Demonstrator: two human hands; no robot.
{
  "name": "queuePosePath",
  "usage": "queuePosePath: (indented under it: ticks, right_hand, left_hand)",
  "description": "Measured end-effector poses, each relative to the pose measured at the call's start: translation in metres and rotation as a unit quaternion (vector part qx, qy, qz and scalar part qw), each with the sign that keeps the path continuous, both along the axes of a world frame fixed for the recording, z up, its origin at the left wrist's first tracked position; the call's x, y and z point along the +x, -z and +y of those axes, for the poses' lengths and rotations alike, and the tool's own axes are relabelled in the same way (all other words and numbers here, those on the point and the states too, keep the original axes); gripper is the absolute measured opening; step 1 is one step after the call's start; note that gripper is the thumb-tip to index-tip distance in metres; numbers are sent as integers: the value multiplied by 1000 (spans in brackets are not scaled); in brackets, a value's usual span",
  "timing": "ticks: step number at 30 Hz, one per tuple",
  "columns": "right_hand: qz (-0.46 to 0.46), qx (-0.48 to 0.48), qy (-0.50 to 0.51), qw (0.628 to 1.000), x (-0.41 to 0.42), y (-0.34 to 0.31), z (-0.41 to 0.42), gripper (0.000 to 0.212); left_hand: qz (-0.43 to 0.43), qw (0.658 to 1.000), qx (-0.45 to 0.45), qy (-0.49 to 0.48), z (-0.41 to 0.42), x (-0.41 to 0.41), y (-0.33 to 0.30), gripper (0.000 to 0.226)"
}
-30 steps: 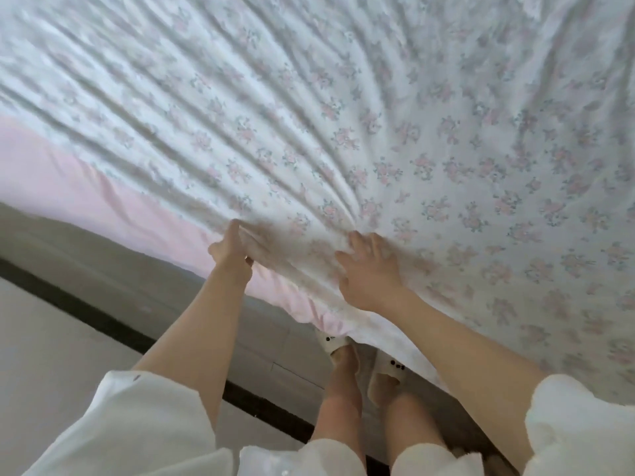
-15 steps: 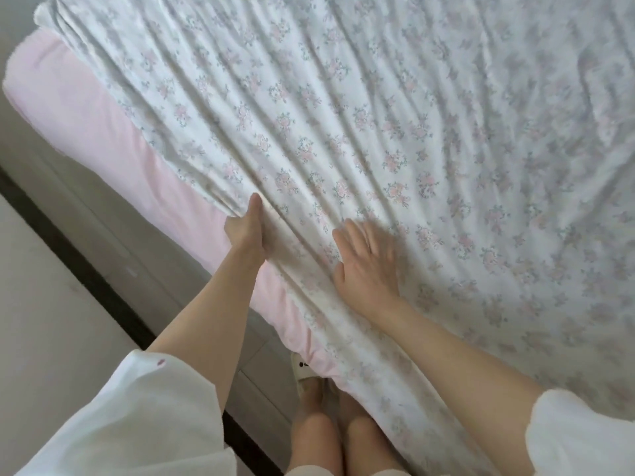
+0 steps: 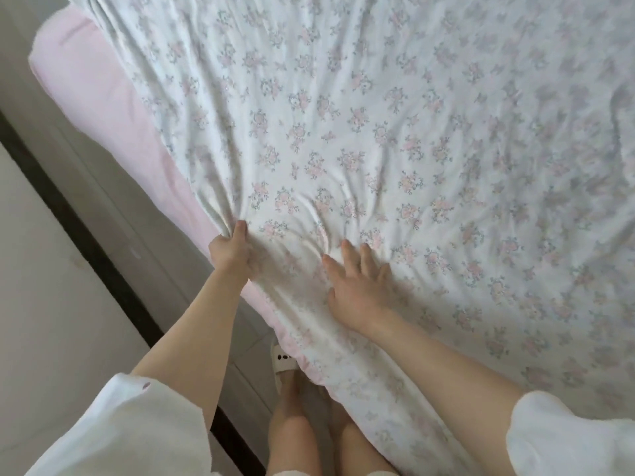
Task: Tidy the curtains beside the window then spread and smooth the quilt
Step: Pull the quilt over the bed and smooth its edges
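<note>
A white quilt [image 3: 378, 132] with small pink and green flower sprigs covers most of the bed and hangs over the near edge. My left hand [image 3: 232, 250] is shut on a bunched fold at the quilt's left edge, thumb on top. My right hand [image 3: 357, 283] lies flat on the quilt a little to the right, fingers spread and pointing up the bed. Soft wrinkles fan out from both hands. No curtains or window are in view.
A pink sheet [image 3: 103, 97] shows along the bed's left side beyond the quilt. Below it runs a grey tiled floor [image 3: 144, 235] with a dark strip [image 3: 86, 242] and a pale surface further left. My slippered foot [image 3: 283, 362] stands by the bed.
The deep taut folds across the quilt have flattened into soft wrinkles. My right hand went from gripping the edge to lying flat. The view has swung up the bed.
</note>
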State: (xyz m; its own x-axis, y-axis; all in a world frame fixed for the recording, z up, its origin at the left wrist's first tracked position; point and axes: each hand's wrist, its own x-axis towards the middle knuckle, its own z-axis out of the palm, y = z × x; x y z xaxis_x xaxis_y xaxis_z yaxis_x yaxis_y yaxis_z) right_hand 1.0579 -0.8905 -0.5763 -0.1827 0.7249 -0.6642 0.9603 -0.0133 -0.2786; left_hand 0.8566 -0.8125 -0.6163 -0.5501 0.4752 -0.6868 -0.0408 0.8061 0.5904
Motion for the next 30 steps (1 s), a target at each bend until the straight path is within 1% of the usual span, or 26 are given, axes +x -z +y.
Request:
queuePosePath:
  ticks: [2,3,5,7,9,10,11,12,13,14,15,16,17,19,21,23,24,26,28,30]
  right_hand:
    - [4,51,20,999,-11,0,-3,68]
    - [7,77,8,997,-17,0,-4,70]
    - [6,98,-57,994,-24,2,-10,70]
    - [5,57,-124,991,-39,7,-13,63]
    - [-25,-1,-155,988,-54,8,-13,47]
    - [-42,-13,-146,988,-65,6,-9,40]
    - [-52,-4,-122,991,-73,4,-3,38]
    - [-47,30,-85,995,-83,1,5,38]
    - [-27,73,-38,996,-88,-3,12,36]
    - [-10,119,2,993,-101,-4,24,33]
    - [-4,159,21,987,-109,-4,34,30]
    - [-5,184,26,982,-117,-2,45,29]
    - [-7,194,27,981,-127,0,57,32]
    - [7,183,35,982,-143,5,80,41]
    - [23,177,58,982,-157,6,98,45]
    - [17,152,75,985,-172,7,112,42]
    - [16,113,86,990,-181,6,119,36]
    - [8,10,99,995,-192,3,129,19]
    - [-19,-56,76,995,-202,-1,139,25]
    - [-44,-67,77,994,-214,-7,152,26]
  left_hand:
    - [-10,999,-7,-42,-9,-15,2,28]
    - [-23,998,-9,-58,-14,-25,5,27]
    - [-64,996,-13,-67,-22,-38,8,27]
    - [-75,995,-28,-61,-21,-48,14,25]
    - [-78,996,-50,-19,-15,-51,16,16]
    - [-92,994,-53,-3,-10,-56,15,5]
    - [-119,992,-52,1,-4,-61,15,9]
    - [-153,987,-46,-5,4,-69,14,20]
    - [-184,982,-35,-16,11,-72,12,24]
    - [-209,977,-20,-27,23,-83,9,20]
    - [-236,971,-4,-42,36,-89,6,10]
    - [-258,964,7,-57,50,-94,3,9]
    - [-272,960,14,-63,67,-101,1,16]
    - [-270,961,21,-48,99,-111,-2,24]
    - [-252,967,18,-9,127,-118,-3,29]
    - [-213,976,8,36,145,-126,-5,36]
    - [-188,980,6,63,150,-133,-7,37]
    - [-139,985,-14,106,146,-146,-7,30]
    - [-117,984,-39,127,135,-166,-7,19]
    - [-98,982,-59,150,132,-189,-8,12]
